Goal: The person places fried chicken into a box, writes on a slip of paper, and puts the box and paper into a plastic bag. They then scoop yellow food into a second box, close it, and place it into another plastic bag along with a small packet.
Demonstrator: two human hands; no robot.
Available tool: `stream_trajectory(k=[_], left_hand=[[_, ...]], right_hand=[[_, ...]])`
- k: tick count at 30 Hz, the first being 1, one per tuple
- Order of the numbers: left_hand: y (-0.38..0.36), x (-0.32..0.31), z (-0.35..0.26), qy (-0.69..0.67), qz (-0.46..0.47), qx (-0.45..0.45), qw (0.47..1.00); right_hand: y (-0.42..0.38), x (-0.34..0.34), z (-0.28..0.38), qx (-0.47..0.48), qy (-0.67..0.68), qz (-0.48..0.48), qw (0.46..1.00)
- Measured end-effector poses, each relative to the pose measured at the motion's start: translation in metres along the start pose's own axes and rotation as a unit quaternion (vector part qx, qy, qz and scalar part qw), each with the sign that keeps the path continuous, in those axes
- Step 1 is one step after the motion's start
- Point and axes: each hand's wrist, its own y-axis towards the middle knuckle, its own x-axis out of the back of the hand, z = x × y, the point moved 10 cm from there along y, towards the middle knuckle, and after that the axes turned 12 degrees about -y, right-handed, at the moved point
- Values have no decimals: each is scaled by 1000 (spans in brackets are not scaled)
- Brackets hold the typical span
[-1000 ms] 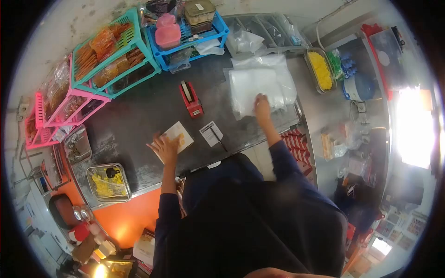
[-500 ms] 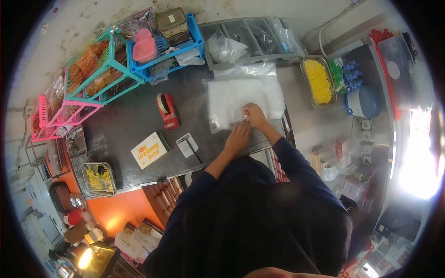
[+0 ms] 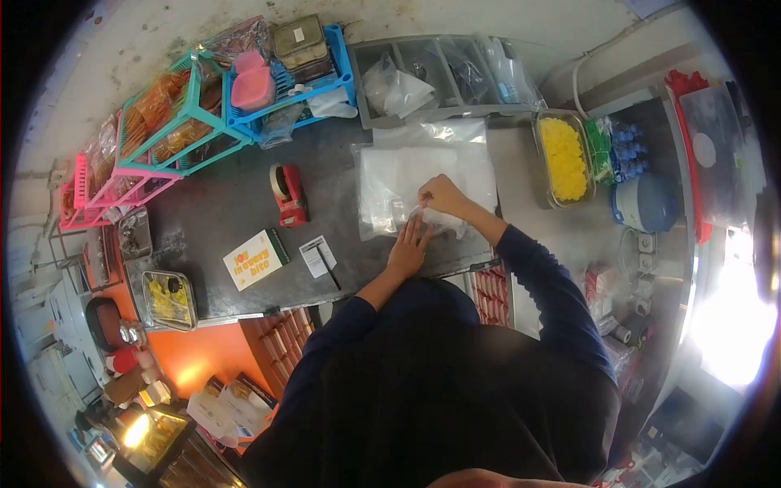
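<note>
Plastic stack (image 3: 399,167) — clear film, bags or sheets, cannot tell — lying flat at the right end of the dark table (image 3: 215,211), partly under both hands and spreading to the far side of them. Long axis hard to call: near edge partly covered, layers overlapping askew. Right hand (image 3: 447,199) farther in over the stack, nearer its middle; curled tight, by its look clamped on a bunched fold of film. Left hand (image 3: 407,254) at the near edge, fingers spread and pointing far, tips on the film, gripping nothing visible. Close together, the two.

Containers: just beyond the stack, grey divided bin (image 3: 447,112) with clear plastic packets. Left of that, blue basket (image 3: 342,61) with pink box (image 3: 253,88) and lidded box (image 3: 299,41); then teal basket (image 3: 195,81) of wrapped orange-brown goods; pink basket (image 3: 80,183) at far left, contents unclear. Right of the stack, clear tub (image 3: 540,159) full of yellow pieces (image 3: 561,159). Near left, smaller tub (image 3: 175,324) — more yellow, plus something dark.

Left of the hands: white printed box (image 3: 256,260), paper slip (image 3: 311,256) under a pen (image 3: 329,267), red tape dispenser (image 3: 290,203) farther off.
</note>
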Motion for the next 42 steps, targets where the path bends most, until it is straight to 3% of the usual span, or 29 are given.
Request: stream_trajectory(k=[2, 4, 5, 6, 8, 9, 11, 13, 14, 16, 19, 21, 23, 24, 26, 27, 28, 29, 30, 31, 32, 33, 34, 36, 37, 39, 40, 41, 42], left_hand=[[0, 4, -2, 1, -5, -4, 1000], [-3, -20, 5, 28, 174, 45, 983], [-8, -38, 14, 28, 171, 50, 984], [-10, -53, 20, -293, 50, 32, 954], [-7, -40, 17, -458, -4, -14, 889], [-4, -24, 14, -499, 2, -22, 867], [-2, 21, 12, -605, -1, -52, 794], [-6, 82, 9, -721, -19, -113, 684], [-12, 112, 7, -763, -33, -143, 630], [-26, 158, 9, -818, -62, -190, 539], [-49, 199, 32, -871, -115, -136, 457], [-65, 200, 65, -903, -152, -22, 401], [-74, 199, 108, -910, -224, 99, 335], [-67, 210, 111, -909, -225, 97, 338], [-58, 222, 121, -779, -210, 201, 556], [-54, 216, 127, -778, -210, 199, 557], [-53, 191, 138, -770, -185, 244, 560], [-53, 170, 149, -759, -160, 289, 561], [-48, 165, 155, -709, -162, 299, 617], [-40, 155, 154, -709, -165, 299, 617], [-35, 144, 157, -705, -208, 330, 592], [-33, 134, 156, -700, -249, 361, 564], [-23, 128, 148, -700, -249, 364, 562], [-4, 126, 130, -722, -260, 314, 559], [0, 130, 123, -722, -259, 317, 558], [6, 138, 99, -821, -231, 275, 444], [-3, 130, 114, -814, -256, 303, 425], [-15, 128, 127, -812, -261, 307, 422], [-29, 144, 141, -784, -278, 289, 475]], right_hand=[[3, 3, 5, -4, 21, 31, 999], [-8, -16, 32, 15, 205, 220, 954], [-25, -10, 74, 38, 261, 293, 919], [-49, 2, 125, 59, 314, 365, 874], [-88, 19, 187, 56, 416, 454, 786], [-95, 30, 196, 56, 415, 456, 786], [-84, 90, 206, 81, 631, 288, 716], [-62, 138, 188, 58, 708, 120, 694], [-61, 143, 181, 59, 708, 117, 694], [-63, 156, 111, -111, 660, -68, 740], [-73, 127, 50, -142, 666, -75, 728], [-75, 125, 38, -148, 622, -91, 764], [-78, 128, 17, -153, 473, -87, 863], [-76, 124, 2, -150, 474, -88, 863], [-74, 125, -52, -173, 443, -176, 862], [-69, 110, -83, -171, 442, -177, 862], [-62, 113, -106, -120, 265, -232, 928], [-59, 120, -105, -64, 77, -278, 955], [-56, 121, -97, -63, 78, -277, 956], [-57, 137, -66, -91, -131, -347, 924], [-55, 143, -25, -113, -332, -402, 846], [-42, 125, -23, -147, -121, -383, 904], [-27, 95, -14, -175, 96, -344, 917], [0, 51, 58, -86, 196, -205, 955], [5, 40, 78, -68, 201, -194, 958], [6, 36, 89, -51, 212, -176, 960], [9, 36, 77, -70, 234, -130, 961], [11, 33, 63, -87, 255, -82, 959], [6, 49, 39, -111, 208, -164, 958]])
